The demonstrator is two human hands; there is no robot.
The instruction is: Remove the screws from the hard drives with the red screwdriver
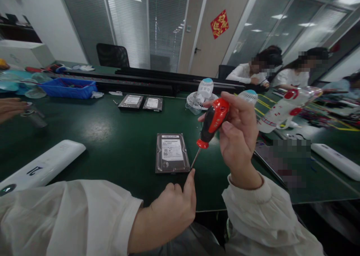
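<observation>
My right hand is closed around the red and black handle of a screwdriver, which slants down to the left. Its thin metal shaft ends beside the lower right corner of a hard drive, lying label up on the green table. At that tip, my left hand has its index finger stretched up and its other fingers curled. Those fingertips seem pressed together; whatever may be between them is too small or hidden to make out.
Farther back lie two more hard drives. A blue basket stands at the back left, near another person's hand. White fans and a white bottle are behind my right hand. White devices flank both sides.
</observation>
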